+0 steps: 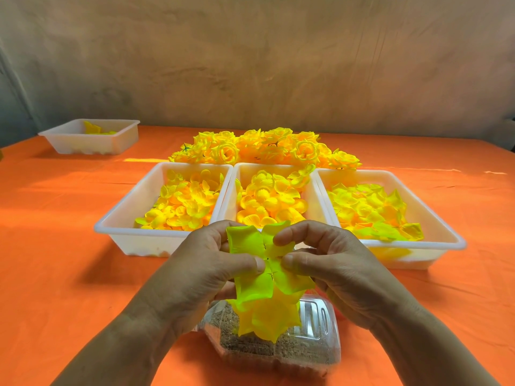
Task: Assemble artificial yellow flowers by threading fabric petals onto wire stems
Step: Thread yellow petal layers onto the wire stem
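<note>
Orange cloth (55,246) covers the whole table in front of a bare, mottled wall (278,65), and the person works at the near edge of it. Both hands are clamped on the same piece. The left hand (200,277) pinches a four-lobed yellow-green petal layer (250,246) between thumb and forefinger just left of its centre, and the right hand (334,271) pinches it the same way just right of centre. More petal layers (273,316) hang below in a bunch, over a clear plastic box (315,330) with something brown and crumbly in it. A dark speck sits at the middle of the top layer. From where I stand I cannot tell if it is the hole or the tip of the wire, and the stem itself is hidden behind petals and fingers. It looks like the threading step, with this layer being seated at its centre against the ones beneath. The next move probably calls for a steady push along the stem with both thumbs close to the hole, so the fabric slides and does not tear or bunch. Beyond the hands, three white trays stand side by side, the left tray (111,224), the middle tray (237,174) and the right tray (457,240), each holding loose petals. A heap of finished flowers (264,147) lies behind them, and a smaller tray (92,143) sits well apart at the far left.
</note>
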`<state>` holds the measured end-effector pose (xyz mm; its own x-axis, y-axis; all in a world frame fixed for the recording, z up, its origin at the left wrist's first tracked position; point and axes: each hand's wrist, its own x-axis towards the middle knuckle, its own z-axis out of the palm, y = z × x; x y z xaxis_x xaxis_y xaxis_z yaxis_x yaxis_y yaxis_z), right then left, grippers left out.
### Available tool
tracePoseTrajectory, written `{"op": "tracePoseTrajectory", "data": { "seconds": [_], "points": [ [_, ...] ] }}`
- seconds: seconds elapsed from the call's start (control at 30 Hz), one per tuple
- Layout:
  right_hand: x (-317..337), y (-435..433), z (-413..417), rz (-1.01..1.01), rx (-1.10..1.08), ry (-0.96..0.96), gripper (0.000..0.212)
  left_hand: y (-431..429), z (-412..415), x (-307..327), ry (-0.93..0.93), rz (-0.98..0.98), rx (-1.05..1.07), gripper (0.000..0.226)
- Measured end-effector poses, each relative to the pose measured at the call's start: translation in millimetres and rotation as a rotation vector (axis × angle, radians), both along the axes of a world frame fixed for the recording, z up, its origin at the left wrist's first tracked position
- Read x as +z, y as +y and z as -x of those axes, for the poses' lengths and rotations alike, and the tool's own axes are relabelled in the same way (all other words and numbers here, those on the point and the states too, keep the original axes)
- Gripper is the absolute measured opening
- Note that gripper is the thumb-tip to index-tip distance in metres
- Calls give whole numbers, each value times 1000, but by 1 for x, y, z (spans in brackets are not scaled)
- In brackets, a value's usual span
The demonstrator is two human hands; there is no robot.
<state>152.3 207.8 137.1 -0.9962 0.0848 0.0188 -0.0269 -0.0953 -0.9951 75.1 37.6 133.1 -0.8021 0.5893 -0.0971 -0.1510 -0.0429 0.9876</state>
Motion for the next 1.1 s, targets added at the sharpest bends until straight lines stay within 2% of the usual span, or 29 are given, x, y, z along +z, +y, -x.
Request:
{"op": "tracePoseTrajectory", "data": {
  "seconds": [0.17, 0.33, 0.43, 0.57, 0.77, 0.93, 1.03, 1.1],
  "points": [
    [-1, 0, 0, -4, -19, -29, 28, 2, 2, -6, -39, 15, -32, 33],
    [-6, 1, 0, -123, -46, -87, 29, 1, 2, -9, -82, 59, -85, 40],
    [-6, 1, 0, -225, -48, -92, 30, 2, 4, -11, -86, 90, -30, 29],
    [-9, 0, 0, -362, -62, -94, 34, 2, 4, -16, -29, 187, 25, 29],
    [-20, 2, 2, -617, -104, -66, 17, 8, 2, -22, 22, 280, 57, 29],
    [-35, 8, 7, -644, -67, -126, 18, 8, 3, -24, 55, 342, 37, 29],
    [-40, 9, 9, -610, -45, -152, 21, 9, 5, -27, 167, 436, 44, 29],
    [-42, 10, 11, -656, -42, -133, 18, 7, 7, -28, 236, 498, 34, 28]
  ]
}}
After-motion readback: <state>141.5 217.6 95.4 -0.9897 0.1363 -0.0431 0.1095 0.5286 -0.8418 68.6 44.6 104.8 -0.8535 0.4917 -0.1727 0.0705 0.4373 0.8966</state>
